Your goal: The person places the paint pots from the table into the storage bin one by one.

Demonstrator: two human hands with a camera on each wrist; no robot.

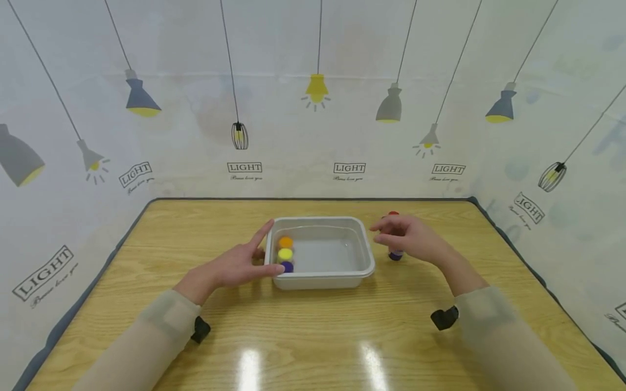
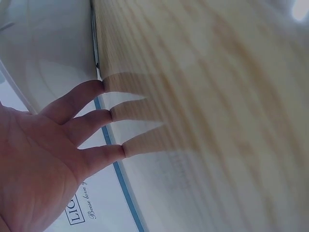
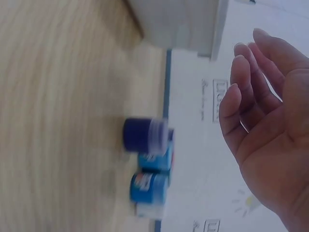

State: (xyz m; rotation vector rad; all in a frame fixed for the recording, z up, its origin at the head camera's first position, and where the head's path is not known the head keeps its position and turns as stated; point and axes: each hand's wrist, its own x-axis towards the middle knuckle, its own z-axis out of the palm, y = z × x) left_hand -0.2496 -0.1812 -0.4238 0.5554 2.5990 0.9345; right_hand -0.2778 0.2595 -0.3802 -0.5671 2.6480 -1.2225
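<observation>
A white plastic tub [image 1: 323, 277] stands on the table, with small orange [image 1: 286, 242], yellow [image 1: 285, 254] and purple [image 1: 287, 266] round-topped bottles lined along its left inner wall. My left hand [image 1: 239, 265] rests spread against the tub's left side, thumb on the near rim and index finger at the far corner. Its other fingers [image 2: 99, 118] reach down to the tabletop. My right hand [image 1: 411, 236] hovers right of the tub, fingers loosely bent and holding nothing. Below it stand a purple bottle [image 3: 137, 135] and a blue bottle [image 3: 147, 187], partly hidden by the hand in the head view.
A red bottle top [image 1: 393, 213] shows behind my right hand. The wooden table [image 1: 313, 326] has a dark edge strip, and a lamp-printed backdrop [image 1: 293, 125] rises behind it and on both sides.
</observation>
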